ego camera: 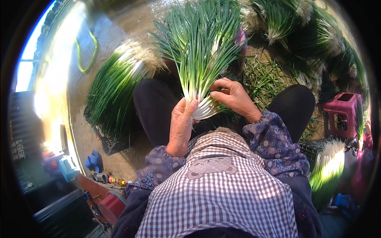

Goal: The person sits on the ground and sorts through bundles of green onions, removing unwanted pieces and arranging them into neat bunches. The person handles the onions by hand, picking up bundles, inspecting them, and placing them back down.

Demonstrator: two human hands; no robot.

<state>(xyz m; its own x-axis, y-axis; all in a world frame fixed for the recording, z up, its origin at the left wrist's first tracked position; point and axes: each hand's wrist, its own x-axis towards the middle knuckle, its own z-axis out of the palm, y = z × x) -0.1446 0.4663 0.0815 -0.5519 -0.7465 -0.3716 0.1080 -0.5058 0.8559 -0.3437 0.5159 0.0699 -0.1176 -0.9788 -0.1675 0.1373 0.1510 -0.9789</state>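
Observation:
My left hand (182, 123) grips a bunch of green onions (198, 59) low on its white stems, thumb across the front. The green leaves fan away from me over a pink stool (241, 37) mostly hidden behind them. Several white stem ends bend to the right under my right hand (236, 96). My right hand's thumb and curled forefinger are at the right side of the bunch, close to the stems. Whether they pinch a stalk or leaf cannot be made out. The bunch hangs between my knees, above the checked apron (220, 193).
To the left, a large heap of green onions (119, 89) lies on a black plastic crate (108, 144). More root-ended bundles (324, 38) are piled at upper right. Leaf trimmings (265, 78) litter the ground. A pink stool (342, 111) and onions on a crate (327, 169) are at right.

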